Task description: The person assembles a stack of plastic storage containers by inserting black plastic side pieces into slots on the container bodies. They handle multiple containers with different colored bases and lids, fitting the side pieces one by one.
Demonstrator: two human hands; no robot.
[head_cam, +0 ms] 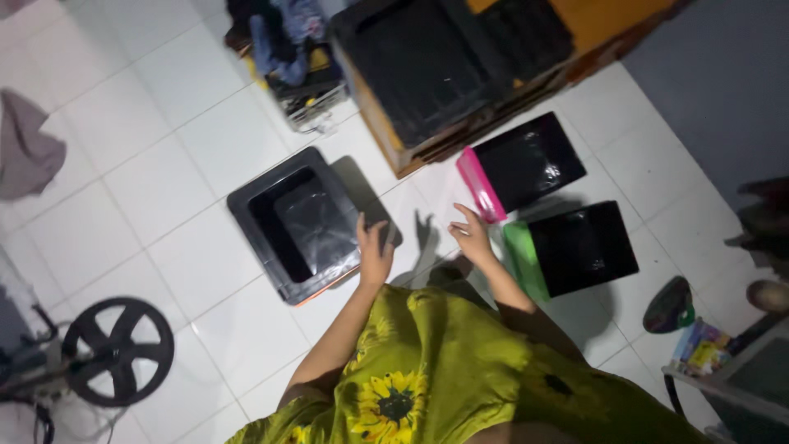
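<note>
Hands working around black bin (296, 222) on white tiled floor (164, 189). Left hand (375, 251) resting on bin's near rim, fingers spread apart. Right hand (472, 234) hovering right of bin, fingers loosely apart, gripping nothing, nearing pink-edged black bin (518, 164); green-edged black bin (575, 247) lying farther right.

A black square bin (297, 222) lined with a dark bag stands upright on the white tiled floor (164, 181), lid off.

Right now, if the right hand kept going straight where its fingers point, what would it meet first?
Probably the pink bin: the right hand points up-frame toward its near end, with only white floor between. Depth is unclear.
</note>
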